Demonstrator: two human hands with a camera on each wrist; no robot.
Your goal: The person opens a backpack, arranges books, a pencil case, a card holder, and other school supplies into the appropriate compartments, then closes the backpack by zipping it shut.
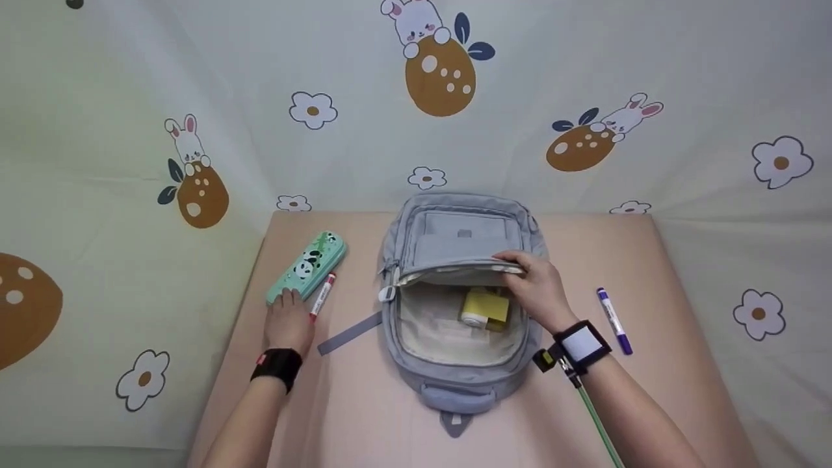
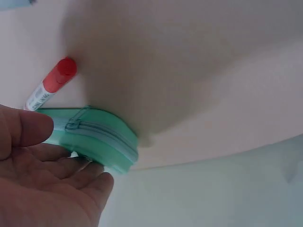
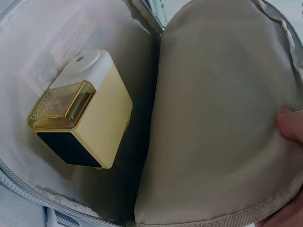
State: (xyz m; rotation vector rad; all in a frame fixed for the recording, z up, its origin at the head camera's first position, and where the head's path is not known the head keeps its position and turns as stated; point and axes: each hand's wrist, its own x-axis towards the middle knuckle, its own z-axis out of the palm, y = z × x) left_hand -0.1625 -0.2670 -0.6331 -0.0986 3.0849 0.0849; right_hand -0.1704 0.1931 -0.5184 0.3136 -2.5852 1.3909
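A grey-blue backpack [image 1: 416, 374] lies unzipped on the table. My right hand [image 1: 541, 289] pinches the edge of its front flap [image 3: 218, 113] and holds it raised, thumb on the lining. Inside the backpack is a yellow and white pencil sharpener [image 3: 106, 113] with a clear amber drawer. On the left, my left hand [image 1: 289, 326] reaches over the near end of a mint-green pencil case [image 1: 305, 266] with pandas on it. Its fingers rest at the case's top, fairly straight, the thumb apart by the zipped side. A red-capped marker [image 1: 323, 296] lies beside the case.
A blue-purple marker [image 1: 614, 320] lies on the table [image 1: 364, 416] to the right of the backpack. A grey strap [image 1: 351, 335] sticks out from the backpack's left side. Patterned cloth [image 1: 364, 149] stands around the table's back and sides.
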